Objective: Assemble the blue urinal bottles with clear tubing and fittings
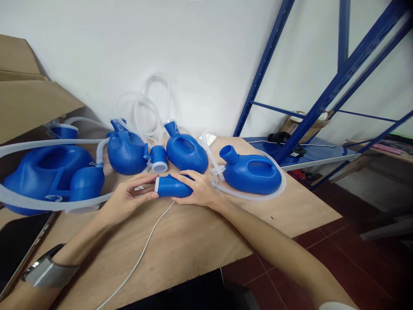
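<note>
A blue plastic urinal cup [170,187] with a white rim lies on its side between my hands, just above the table. My left hand [135,189] pinches the white rim, thumb below and fingers above. My right hand [197,187] is wrapped over the rounded right end and hides part of it. Behind, a similar urinal cup [158,156] stands rim down. A blue urinal bottle [187,151] with a clear hose is just beyond my hands. To the right rests another urinal bottle [253,174], its neck uncovered and a clear hose [280,189] curled around it.
More blue bottles, one round [125,153] and one large [54,168], stand left with hoses. A cardboard box [35,103] is behind them, a dark tablet-like device [22,241] at front left. A white cable [145,249] crosses the wooden table [206,241]. Blue metal shelving [264,64] stands right.
</note>
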Demonstrator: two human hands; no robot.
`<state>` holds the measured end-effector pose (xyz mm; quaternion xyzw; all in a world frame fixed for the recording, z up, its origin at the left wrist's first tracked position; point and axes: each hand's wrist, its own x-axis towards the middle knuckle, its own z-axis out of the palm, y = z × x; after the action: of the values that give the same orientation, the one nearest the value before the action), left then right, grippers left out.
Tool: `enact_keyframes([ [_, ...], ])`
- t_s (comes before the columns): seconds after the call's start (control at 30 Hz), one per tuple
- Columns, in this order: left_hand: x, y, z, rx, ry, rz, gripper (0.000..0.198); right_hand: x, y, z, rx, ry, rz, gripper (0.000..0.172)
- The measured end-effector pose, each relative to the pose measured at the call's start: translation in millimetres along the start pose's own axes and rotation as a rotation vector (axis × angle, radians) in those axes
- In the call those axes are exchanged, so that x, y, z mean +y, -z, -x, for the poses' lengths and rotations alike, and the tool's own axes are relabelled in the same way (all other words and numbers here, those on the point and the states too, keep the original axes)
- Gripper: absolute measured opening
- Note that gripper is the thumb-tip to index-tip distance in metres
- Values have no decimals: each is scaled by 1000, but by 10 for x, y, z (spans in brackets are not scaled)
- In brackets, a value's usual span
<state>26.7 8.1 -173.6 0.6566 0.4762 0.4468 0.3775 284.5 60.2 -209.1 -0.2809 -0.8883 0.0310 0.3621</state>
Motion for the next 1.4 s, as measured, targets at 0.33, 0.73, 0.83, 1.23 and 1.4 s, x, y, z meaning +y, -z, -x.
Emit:
enact_keyframes([
  [0.33,-13,-27,14,40,-35,-22,61,-61,6,11,37,6,-33,63],
  [0.73,-10,31,32,-6,-42,-124,66,-51,35,-2,-1,-38,78,65],
  [0.83,32,28,44,13,-30,-124,67,-54,34,-4,8,-36,74,66],
  [1.23,-29,37,-9,-32,278,103,62,-88,-79,25,15,-42,-58,64],
  [1.4,51,23,25,7,295,100,66,-110,-61,7,71,-43,-129,66],
])
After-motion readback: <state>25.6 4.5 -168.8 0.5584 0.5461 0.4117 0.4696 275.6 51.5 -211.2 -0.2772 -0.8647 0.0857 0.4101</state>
